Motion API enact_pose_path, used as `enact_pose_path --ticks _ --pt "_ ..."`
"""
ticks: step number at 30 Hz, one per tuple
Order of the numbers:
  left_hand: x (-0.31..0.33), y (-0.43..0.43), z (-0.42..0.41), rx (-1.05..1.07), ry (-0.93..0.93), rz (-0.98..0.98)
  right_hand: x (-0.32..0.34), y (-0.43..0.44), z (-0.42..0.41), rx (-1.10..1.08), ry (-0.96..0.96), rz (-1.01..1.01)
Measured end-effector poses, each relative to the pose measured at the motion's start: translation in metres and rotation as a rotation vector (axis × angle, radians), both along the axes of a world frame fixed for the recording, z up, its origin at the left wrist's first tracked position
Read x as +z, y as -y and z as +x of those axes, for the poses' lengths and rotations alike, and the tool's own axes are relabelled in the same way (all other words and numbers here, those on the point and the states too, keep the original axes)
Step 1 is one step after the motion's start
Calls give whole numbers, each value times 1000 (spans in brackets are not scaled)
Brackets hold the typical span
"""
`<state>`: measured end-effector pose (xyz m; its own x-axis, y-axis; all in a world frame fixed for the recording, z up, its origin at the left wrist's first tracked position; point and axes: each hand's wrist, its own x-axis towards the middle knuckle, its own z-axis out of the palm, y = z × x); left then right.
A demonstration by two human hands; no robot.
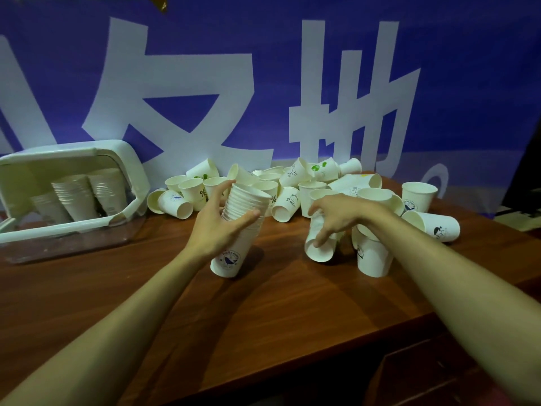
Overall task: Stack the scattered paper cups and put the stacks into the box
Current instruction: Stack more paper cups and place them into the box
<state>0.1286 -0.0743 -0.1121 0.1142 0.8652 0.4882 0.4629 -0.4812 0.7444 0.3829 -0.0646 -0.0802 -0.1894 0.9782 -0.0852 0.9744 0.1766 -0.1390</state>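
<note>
Over the brown wooden table (263,317), left hand (218,230) clasped the likely flimsy white paper-cup stack (247,206) mid-wall; right hand (339,210) pinched a loose white paper cup (320,249).

L hand (220,227), R hand (339,213): fingers curled

White cup stack (231,259), blue whale emblem ringed with lettering on its lowest cup. White loose paper cups (288,200) along the far edge of the worktop (205,317), black prints on several; green-spotted cup (322,169) among them. Plain white lying cup (320,252). White-rimmed box (73,228), clear walls. Worktop red-brown, wood-grained. Violet-blue banner (468,83), large white characters.
</note>
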Motion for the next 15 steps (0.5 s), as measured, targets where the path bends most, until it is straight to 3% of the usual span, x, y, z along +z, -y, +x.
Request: enact_pose_path --ticks 5,12,15 --pt "1 6 -11 1 -7 -7 11 10 -21 138 -381 88" --pt "4 13 -38 42 -111 -1 20 1 -51 -40 -820 602" --pt "3 15 -44 29 -144 5 26 2 -64 47 -909 604"
